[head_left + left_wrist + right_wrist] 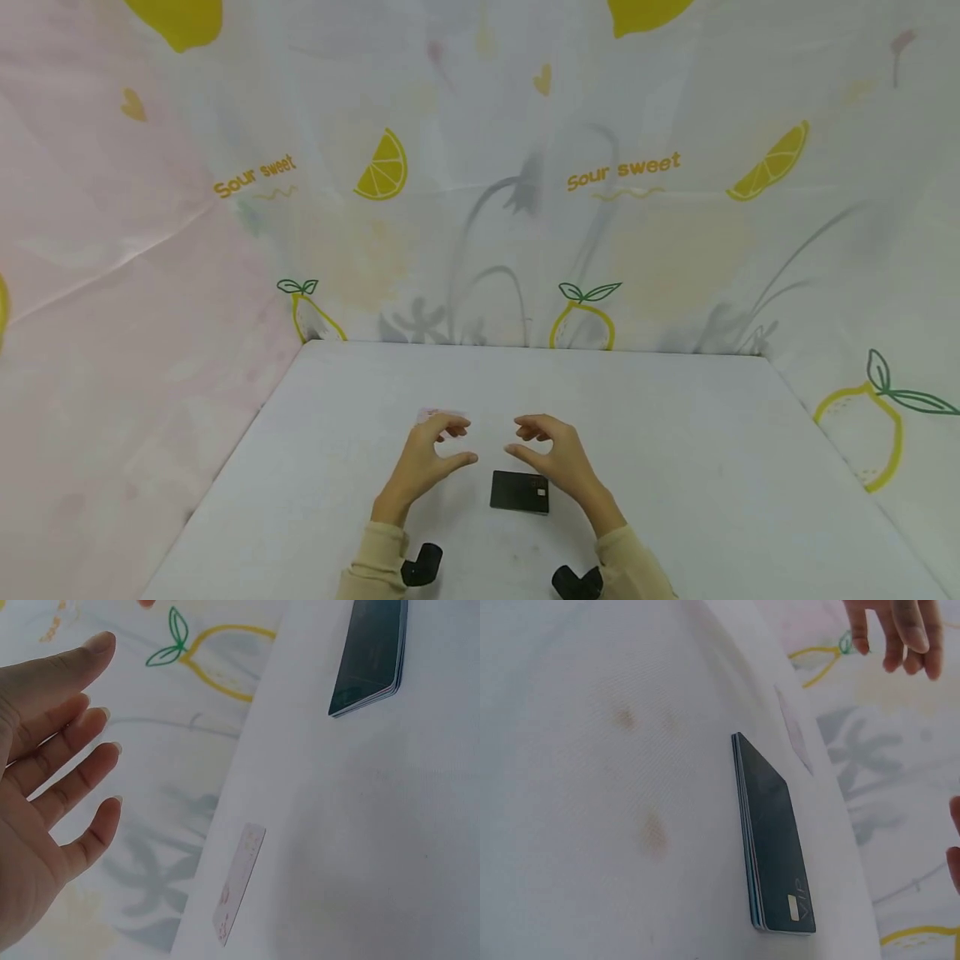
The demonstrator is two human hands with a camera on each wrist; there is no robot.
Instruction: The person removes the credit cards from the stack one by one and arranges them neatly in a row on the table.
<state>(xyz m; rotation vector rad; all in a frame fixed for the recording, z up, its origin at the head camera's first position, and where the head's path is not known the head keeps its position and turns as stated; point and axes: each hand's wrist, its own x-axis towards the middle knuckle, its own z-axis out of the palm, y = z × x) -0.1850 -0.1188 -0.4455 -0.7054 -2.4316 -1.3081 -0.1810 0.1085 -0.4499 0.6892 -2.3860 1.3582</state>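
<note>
A small stack of dark cards (519, 492) lies on the white table, nearer to my right hand. Its top card is black with a chip and the letters VIP, best seen in the right wrist view (776, 840). Farther back, a pale card with reddish print (240, 885) lies flat, partly hidden behind my left hand in the head view. My left hand (423, 462) hovers with relaxed, loosely bent fingers and thumb apart, holding nothing. Facing it, my right hand (558, 458) hovers in the same way above the far right side of the stack, with nothing between its fingers.
The white table (675, 442) reaches back to a fabric curtain (487, 242) printed with lemons and words. A dark wrist-mounted device (423, 565) sits by the left sleeve, another (577, 583) by the right. Faint brownish stains (654, 832) mark the tabletop.
</note>
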